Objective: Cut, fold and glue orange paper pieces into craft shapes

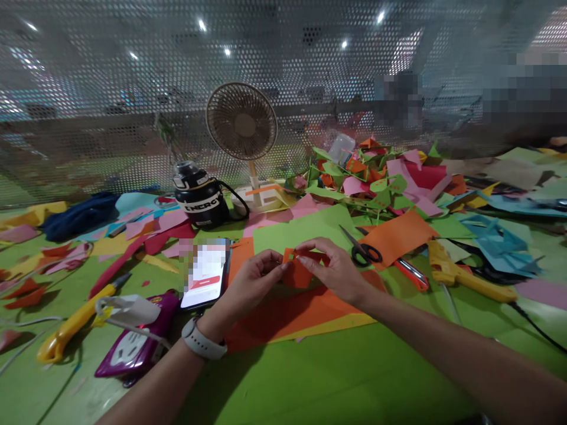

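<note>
A small folded piece of orange paper [296,275] is held up between my two hands. My left hand [261,273] pinches its left edge between thumb and fingers. On the other side, my right hand [330,268] is closed on its upper right part, thumb and forefinger close to a small green spot on the paper. Beneath the hands lie larger orange sheets [283,321], with a yellow sheet [345,324] showing along the lower edge. Behind them is a light green sheet [305,229]. Black-handled scissors [367,254] rest just beyond my right hand.
At the left are a lit phone [206,274], a purple power strip [137,345] with a white plug, and a yellow glue gun [75,324]. A red cutter [411,274] and another yellow glue gun [469,277] lie right. Behind stand a black bottle [201,198], a fan [243,121] and heaped paper scraps [376,177].
</note>
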Motion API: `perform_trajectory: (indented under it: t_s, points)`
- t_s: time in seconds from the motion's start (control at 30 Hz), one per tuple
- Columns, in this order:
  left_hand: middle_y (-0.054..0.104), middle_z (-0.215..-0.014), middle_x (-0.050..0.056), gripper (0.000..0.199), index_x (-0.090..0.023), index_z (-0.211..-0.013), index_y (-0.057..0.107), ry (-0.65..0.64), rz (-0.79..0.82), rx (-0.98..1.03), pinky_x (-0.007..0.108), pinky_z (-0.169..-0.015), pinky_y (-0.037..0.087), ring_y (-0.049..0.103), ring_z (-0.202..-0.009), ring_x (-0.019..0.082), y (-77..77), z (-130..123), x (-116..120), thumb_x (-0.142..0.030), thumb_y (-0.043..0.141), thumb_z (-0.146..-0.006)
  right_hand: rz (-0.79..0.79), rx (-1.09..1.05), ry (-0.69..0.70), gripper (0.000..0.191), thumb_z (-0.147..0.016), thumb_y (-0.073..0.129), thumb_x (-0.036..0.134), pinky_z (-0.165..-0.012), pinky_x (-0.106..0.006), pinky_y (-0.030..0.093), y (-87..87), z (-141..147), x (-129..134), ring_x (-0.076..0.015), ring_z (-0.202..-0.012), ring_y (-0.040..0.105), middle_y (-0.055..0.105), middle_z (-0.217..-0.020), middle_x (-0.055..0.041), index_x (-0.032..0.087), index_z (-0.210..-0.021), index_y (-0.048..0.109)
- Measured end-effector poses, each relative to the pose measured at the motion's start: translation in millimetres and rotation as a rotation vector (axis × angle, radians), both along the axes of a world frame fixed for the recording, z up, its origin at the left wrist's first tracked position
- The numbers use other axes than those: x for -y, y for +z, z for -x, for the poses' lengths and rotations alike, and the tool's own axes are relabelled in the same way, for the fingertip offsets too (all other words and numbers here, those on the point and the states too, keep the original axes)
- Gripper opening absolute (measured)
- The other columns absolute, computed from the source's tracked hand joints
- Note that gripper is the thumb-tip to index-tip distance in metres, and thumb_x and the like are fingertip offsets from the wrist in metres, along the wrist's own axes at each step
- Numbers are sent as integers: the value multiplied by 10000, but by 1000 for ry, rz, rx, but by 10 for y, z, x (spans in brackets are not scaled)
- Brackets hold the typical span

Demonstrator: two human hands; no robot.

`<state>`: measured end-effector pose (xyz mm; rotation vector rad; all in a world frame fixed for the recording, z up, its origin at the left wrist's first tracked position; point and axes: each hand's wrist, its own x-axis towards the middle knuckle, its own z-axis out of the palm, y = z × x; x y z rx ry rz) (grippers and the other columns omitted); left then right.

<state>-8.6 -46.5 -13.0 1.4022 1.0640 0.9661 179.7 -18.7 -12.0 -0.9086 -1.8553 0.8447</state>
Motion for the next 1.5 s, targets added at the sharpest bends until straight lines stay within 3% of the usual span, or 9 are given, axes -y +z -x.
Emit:
perform_trajectory:
  t_s: [0.53, 1.5]
  points:
    - [629, -735, -2, 303, -181, -838, 546, 14, -5, 0, 287, -663, 457, 588, -684, 137, -36, 4, -3, -461, 653, -793, -60, 21, -8, 130, -894, 573, 303, -828, -349, 480, -26, -1, -4, -186, -914, 599, 667, -917, -47, 229, -897, 680]
    - [613, -700, -8, 293, -178, -825, 543, 15, 7, -16, 273, -631, 437, 578, -654, 133, -2, 4, 11, -461, 620, -819, -71, 30, 9, 100, -869, 579, 251, -807, -350, 495, -1, 3, 11, -181, -886, 594, 658, -890, -43, 218, -864, 673]
